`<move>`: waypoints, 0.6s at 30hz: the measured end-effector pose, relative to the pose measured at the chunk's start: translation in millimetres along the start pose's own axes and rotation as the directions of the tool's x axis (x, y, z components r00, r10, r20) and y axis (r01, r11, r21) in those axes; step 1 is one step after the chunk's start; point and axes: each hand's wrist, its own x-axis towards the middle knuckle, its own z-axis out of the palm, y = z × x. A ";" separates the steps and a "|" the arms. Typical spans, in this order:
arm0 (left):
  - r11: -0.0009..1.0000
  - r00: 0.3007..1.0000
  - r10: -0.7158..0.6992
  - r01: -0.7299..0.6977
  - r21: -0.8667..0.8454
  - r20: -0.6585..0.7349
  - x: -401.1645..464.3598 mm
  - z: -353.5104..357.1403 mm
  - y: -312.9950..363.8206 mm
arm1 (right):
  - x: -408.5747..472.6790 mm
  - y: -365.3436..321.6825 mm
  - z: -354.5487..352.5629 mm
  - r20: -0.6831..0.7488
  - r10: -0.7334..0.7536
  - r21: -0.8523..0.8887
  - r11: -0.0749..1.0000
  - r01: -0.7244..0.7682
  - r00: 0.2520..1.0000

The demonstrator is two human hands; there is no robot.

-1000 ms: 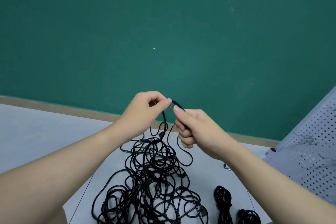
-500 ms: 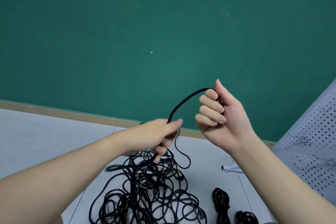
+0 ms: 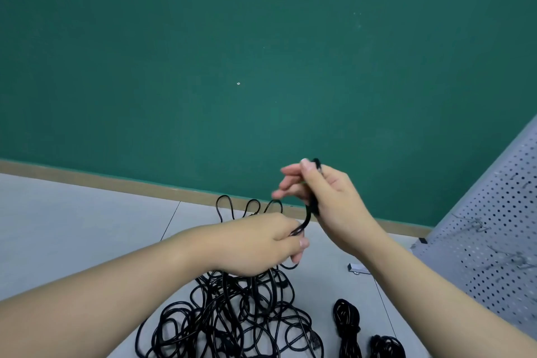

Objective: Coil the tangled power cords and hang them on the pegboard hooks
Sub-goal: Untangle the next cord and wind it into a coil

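Observation:
A tangled heap of black power cords (image 3: 232,320) lies on the pale table below my hands. One cord (image 3: 307,213) rises out of it and runs between both hands. My left hand (image 3: 267,244) pinches that cord just above the heap. My right hand (image 3: 322,195) is raised a little higher and to the right, holding the cord's upper part against the palm with thumb and fingers curled round it. Two coiled black cord bundles (image 3: 347,325) (image 3: 386,346) lie at the lower right. The grey pegboard (image 3: 494,235) with thin wire hooks (image 3: 476,224) leans at the right edge.
A green wall (image 3: 232,67) with a tan baseboard (image 3: 87,180) stands behind the table (image 3: 72,227). A small white and metal piece (image 3: 357,268) lies near the pegboard's foot.
My right hand has dropped lower and brought the cord down toward my left hand. The arc of cord between the hands has shortened. My left hand has shifted right and still holds the cord.

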 end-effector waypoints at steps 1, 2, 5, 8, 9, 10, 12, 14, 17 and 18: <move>1.000 0.999 0.015 -0.015 0.001 -0.032 -0.7 -1.8 0.9 | -2.6 -1.4 -0.7 0.041 -0.011 -0.160 0.987 0.017 0.999; 1.000 0.997 0.028 -0.028 0.007 -0.067 -1.3 -4.3 0.7 | -4.7 -3.8 -1.6 0.089 -0.010 -0.298 0.954 0.036 0.996; 0.996 0.980 0.079 -0.071 0.046 -0.181 -3.8 -14.0 -4.4 | -7.8 -9.7 -1.3 0.199 0.075 -0.542 0.839 0.046 0.977; 0.984 0.951 0.104 -0.056 0.169 -0.290 -6.5 -23.5 -11.8 | -8.7 -10.8 2.0 0.174 0.202 -0.640 0.767 -0.045 0.964; 0.982 0.940 0.108 -0.049 0.185 -0.324 -8.2 -26.9 -13.2 | -9.3 -11.7 3.8 0.187 0.233 -0.636 0.769 -0.064 0.954; 0.983 0.926 0.109 -0.047 0.175 -0.362 -9.4 -30.2 -15.4 | -10.2 -12.9 5.7 0.210 0.265 -0.613 0.786 -0.085 0.941; 0.990 0.890 0.108 -0.055 0.132 -0.443 -12.4 -38.3 -20.4 | -11.9 -16.8 7.9 0.256 0.343 -0.514 0.840 -0.173 0.904; 0.989 0.865 0.096 -0.029 0.142 -0.493 -13.6 -46.8 -27.7 | -12.1 -20.6 7.0 0.314 0.416 -0.417 0.868 -0.270 0.853; 0.988 0.859 0.067 0.013 0.152 -0.507 -11.6 -54.8 -39.3 | -13.1 -25.0 4.0 0.418 0.500 -0.345 0.860 -0.377 0.759; 0.989 0.857 0.060 0.017 0.144 -0.512 -10.8 -56.2 -42.9 | -13.6 -26.2 2.8 0.456 0.514 -0.314 0.857 -0.409 0.727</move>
